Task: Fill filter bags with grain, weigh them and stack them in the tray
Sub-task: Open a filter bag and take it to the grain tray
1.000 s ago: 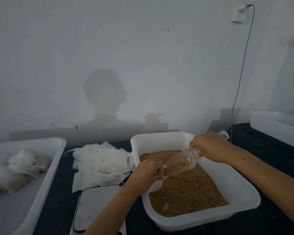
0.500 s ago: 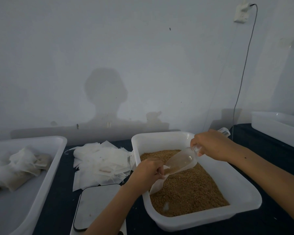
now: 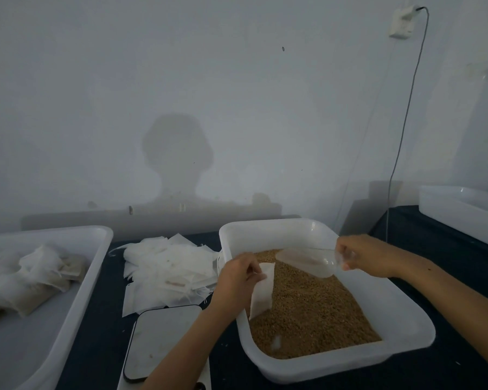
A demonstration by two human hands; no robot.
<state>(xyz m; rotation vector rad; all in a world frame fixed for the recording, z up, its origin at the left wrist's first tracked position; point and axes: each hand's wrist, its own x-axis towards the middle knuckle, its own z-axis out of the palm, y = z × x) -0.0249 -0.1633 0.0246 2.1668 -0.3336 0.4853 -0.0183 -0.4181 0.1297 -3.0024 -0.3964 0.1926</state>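
Left hand [image 3: 238,280] pinches the top of a white filter bag [image 3: 262,291], which hangs down over the grain [image 3: 316,308] in the white tub [image 3: 406,311]. Right hand [image 3: 369,256] grips the handle of a clear plastic scoop [image 3: 304,261], held level just above and right of the bag's mouth. Left of the bag hand lie loose empty bags [image 3: 166,266], with the scale [image 3: 161,339] below them and the tray [image 3: 76,299] of filled bags [image 3: 34,280] farther left.

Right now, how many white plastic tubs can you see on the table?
3: the grain tub at centre under both hands, the tub of filled bags at left, and one cut off at the right edge.
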